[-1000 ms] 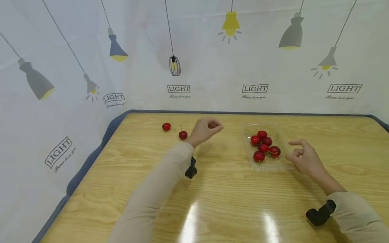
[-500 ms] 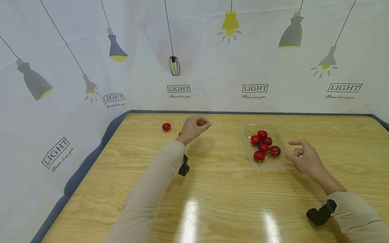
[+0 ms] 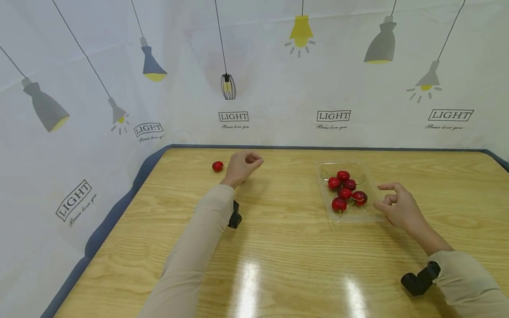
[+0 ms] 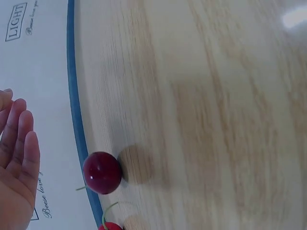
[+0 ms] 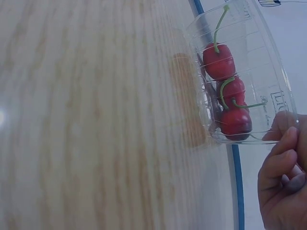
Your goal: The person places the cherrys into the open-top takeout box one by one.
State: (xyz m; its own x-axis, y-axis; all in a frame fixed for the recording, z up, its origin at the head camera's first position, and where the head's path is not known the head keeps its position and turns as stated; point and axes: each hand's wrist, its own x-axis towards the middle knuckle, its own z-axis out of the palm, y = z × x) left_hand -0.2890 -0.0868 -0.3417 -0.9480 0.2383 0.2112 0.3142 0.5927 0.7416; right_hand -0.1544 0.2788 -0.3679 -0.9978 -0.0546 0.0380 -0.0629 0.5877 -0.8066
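Note:
My left hand (image 3: 241, 168) is over the back left of the table, with nothing seen in it. Its fingers are gently bent in the left wrist view. Near it lies a dark red cherry (image 4: 102, 172) with a stem, which the hand hides in the head view. A brighter red cherry (image 3: 217, 166) sits just left of the hand. On the right, my right hand (image 3: 401, 210) pinches the right edge of a clear plastic tray (image 3: 371, 216) between thumb and fingers. Inside the tray is a cluster of red cherries (image 3: 344, 193), some with green stems.
The wooden table (image 3: 294, 256) has a blue edge along its back and left side. Behind it hangs a pale cloth (image 3: 274, 88) printed with lamps. Black wrist cameras are strapped to both sleeves.
My left hand has moved left from the middle of the table, covering the darker loose cherry in the head view. The right hand and the tray stay put.

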